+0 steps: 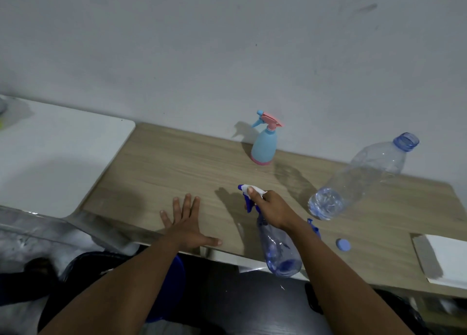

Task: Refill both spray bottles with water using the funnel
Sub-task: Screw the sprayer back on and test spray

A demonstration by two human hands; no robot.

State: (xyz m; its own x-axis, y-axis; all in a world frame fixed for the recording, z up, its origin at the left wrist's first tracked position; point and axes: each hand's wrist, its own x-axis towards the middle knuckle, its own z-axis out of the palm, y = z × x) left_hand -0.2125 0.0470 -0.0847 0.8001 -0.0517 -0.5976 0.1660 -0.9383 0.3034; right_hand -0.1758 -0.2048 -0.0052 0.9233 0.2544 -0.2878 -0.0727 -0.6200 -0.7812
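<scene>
Left hand (187, 223) lies flat, fingers spread, on the wood-grain table (164, 162) left of a clear blue-tinted plastic spray bottle (278, 251) gripped at its trigger head by the right hand (270, 205); a pale-blue-and-pink plastic spray bottle (264, 145) stands behind it.

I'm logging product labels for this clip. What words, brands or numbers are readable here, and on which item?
No text can be read in this view.
The pastel spray bottle: plain, no label.
The clear spray bottle, gripped by the right hand: no print visible.
The large water bottle: no label shows.
The bottle cap: too small to tell any embossing.
The white sheet: blank.
</scene>
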